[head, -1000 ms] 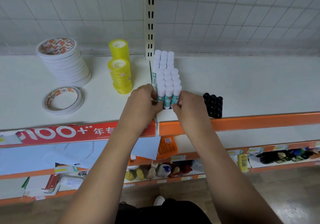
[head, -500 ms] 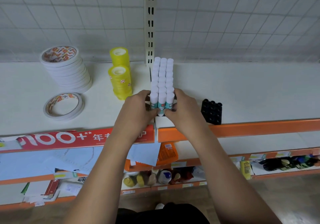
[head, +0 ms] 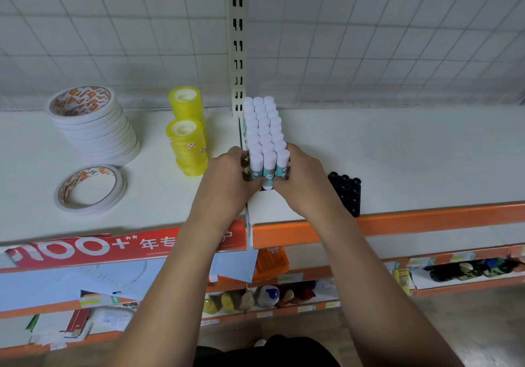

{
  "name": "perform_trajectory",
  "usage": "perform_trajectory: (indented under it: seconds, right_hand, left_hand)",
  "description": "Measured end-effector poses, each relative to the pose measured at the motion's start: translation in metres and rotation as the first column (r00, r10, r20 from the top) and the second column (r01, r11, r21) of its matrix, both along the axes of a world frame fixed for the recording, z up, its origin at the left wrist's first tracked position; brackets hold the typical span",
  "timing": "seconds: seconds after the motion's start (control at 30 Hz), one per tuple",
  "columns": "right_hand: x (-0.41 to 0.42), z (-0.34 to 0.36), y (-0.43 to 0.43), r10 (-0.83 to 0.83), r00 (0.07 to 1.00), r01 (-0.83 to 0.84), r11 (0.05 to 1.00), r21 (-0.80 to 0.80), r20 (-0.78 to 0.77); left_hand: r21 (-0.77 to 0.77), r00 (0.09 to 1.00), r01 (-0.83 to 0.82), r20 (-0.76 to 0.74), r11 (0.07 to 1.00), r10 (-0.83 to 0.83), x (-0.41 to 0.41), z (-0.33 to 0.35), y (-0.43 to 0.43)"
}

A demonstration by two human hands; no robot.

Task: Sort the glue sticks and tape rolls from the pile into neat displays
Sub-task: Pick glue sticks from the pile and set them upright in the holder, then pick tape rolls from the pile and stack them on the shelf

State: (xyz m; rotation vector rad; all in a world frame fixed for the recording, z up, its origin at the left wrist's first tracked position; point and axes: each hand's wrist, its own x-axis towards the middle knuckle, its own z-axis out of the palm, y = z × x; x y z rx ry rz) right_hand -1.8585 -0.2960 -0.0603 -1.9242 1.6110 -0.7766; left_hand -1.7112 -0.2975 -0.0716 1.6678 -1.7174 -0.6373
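The glue sticks (head: 262, 136) form a three-wide block mid-shelf (head: 397, 153), just right of the yellow tape rolls (head: 189, 145). Each stands upright, white cap up, and the block runs near to far. The left hand (head: 224, 179) and right hand (head: 305, 176) curl round the nearest row from either side. They look like light, stiff, smooth tubes, likely to topple; best squeezed low on the sides.

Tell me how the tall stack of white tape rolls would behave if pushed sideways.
The stack of white tape rolls looks slanted, so a push would probably slide rolls apart. The thin rings look light; one on edge might roll.
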Motion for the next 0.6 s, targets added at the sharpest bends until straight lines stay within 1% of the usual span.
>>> perform_trajectory:
  seconds: [0.13,0.2,0.27,0.33,0.37,0.43,0.5,0.6]
  right_hand:
    - [-0.001,-0.001,-0.002,0.008,1.000,-0.008,1.000,0.013,0.025]
    - [-0.004,0.000,0.002,0.013,1.000,-0.013,0.999,0.049,0.001]
    - [-0.011,0.000,0.010,-0.034,0.995,0.039,0.998,0.053,-0.098]
    - [-0.018,0.004,0.022,-0.106,0.979,0.104,0.994,-0.023,-0.171]
    - [-0.019,0.007,0.029,-0.121,0.977,0.109,0.991,-0.077,-0.177]
    - [-0.010,0.018,0.042,-0.081,0.984,0.059,0.989,-0.139,-0.160]
    - [0.010,0.027,0.049,0.001,0.990,-0.020,0.991,-0.134,-0.144]
    - [0.048,0.036,0.051,0.099,0.983,-0.116,0.988,-0.103,-0.157]
  left_hand:
    - [0.002,1.000,-0.015,-0.003,1.000,0.015,-0.002,-0.002,-0.001]
    - [-0.004,1.000,-0.015,0.011,1.000,0.015,-0.001,-0.002,0.004]
    - [-0.008,0.996,-0.039,0.085,0.999,0.039,0.003,-0.003,0.010]
    - [-0.028,0.978,-0.084,0.187,0.996,0.088,0.010,-0.002,0.019]
    - [-0.045,0.969,-0.093,0.227,0.995,0.101,0.015,-0.001,0.024]
    - [-0.071,0.960,-0.068,0.268,0.995,0.084,0.023,0.004,0.036]
    - [-0.088,0.952,-0.049,0.298,0.995,0.073,0.031,0.012,0.048]
    - [-0.110,0.921,-0.091,0.368,0.990,0.126,0.057,0.022,0.068]
